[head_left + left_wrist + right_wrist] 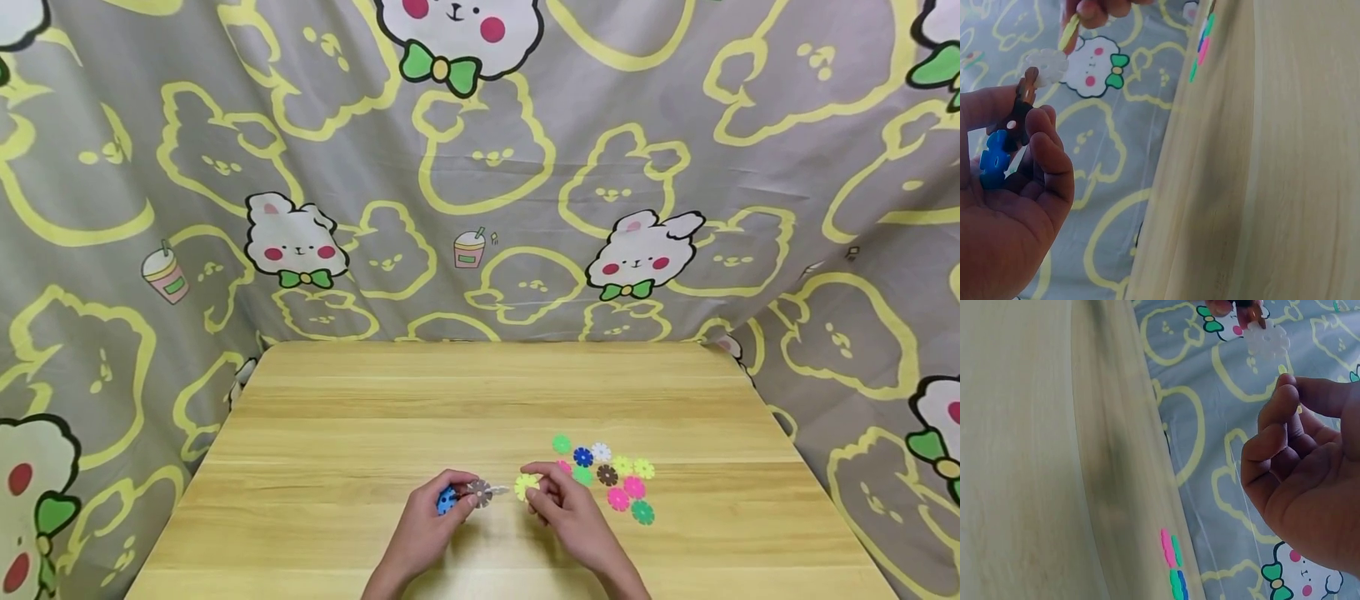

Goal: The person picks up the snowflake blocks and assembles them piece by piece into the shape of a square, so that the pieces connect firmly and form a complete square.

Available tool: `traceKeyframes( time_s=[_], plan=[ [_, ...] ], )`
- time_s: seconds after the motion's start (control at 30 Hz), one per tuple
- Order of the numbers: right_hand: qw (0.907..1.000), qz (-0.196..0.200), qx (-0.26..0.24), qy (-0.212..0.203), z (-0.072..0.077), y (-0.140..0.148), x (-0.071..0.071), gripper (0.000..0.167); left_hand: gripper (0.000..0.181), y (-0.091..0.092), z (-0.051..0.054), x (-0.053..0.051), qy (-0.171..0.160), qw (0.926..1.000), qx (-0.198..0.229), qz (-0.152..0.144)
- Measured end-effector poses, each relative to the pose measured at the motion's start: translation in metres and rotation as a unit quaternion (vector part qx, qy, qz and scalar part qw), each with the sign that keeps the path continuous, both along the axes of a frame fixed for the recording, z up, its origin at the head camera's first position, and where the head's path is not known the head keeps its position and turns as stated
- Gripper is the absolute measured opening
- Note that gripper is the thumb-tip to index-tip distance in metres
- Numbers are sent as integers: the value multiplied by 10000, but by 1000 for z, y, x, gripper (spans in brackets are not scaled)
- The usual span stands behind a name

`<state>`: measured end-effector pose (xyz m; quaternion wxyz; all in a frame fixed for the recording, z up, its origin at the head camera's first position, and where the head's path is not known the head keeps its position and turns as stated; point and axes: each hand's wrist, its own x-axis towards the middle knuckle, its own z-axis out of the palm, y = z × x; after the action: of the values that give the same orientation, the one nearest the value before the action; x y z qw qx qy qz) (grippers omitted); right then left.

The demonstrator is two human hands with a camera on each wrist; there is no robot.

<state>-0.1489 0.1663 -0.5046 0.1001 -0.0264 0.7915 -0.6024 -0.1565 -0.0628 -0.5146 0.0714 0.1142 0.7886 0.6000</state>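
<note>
The left hand (431, 527) grips a joined chain of notched discs: a blue disc (995, 160) by the palm, dark and brown discs between thumb and fingers, and a white disc (1046, 66) at the outer end. Facing it, the right hand (572, 515) pinches a yellow disc (527, 487) between thumb and fingertips. In the left wrist view the yellow disc (1070, 32) is edge-on, close to the white one; whether they touch I cannot tell. The right fingers mostly cover the yellow disc in the right wrist view, below the white disc (1267, 341).
On the wooden table (300, 433), beside and beyond the right hand, lie several loose discs, among them a blue one (582, 457), a brown one (607, 475), a pink one (618, 499) and a green one (642, 512). A patterned curtain (495, 192) hangs around the table.
</note>
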Motion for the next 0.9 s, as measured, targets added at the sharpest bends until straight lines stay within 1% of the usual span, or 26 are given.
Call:
traceKeyframes(
  time_s=[0.27,0.57,0.77,0.9],
  plan=[
    [9999,24,-102,8,1,-7,0,31,23,1,1,1,-21,10000,45,-48],
    [9993,28,-364,-35,-2,-12,1,32,22,2,-3,1,-19,10000,-5,-54],
    [9992,-164,-342,-116,-3,-16,2,32,22,3,-5,2,-19,10000,38,-18],
    [9983,-308,-468,-131,-3,-19,3,36,22,4,-6,2,41,10000,0,14]
  ],
)
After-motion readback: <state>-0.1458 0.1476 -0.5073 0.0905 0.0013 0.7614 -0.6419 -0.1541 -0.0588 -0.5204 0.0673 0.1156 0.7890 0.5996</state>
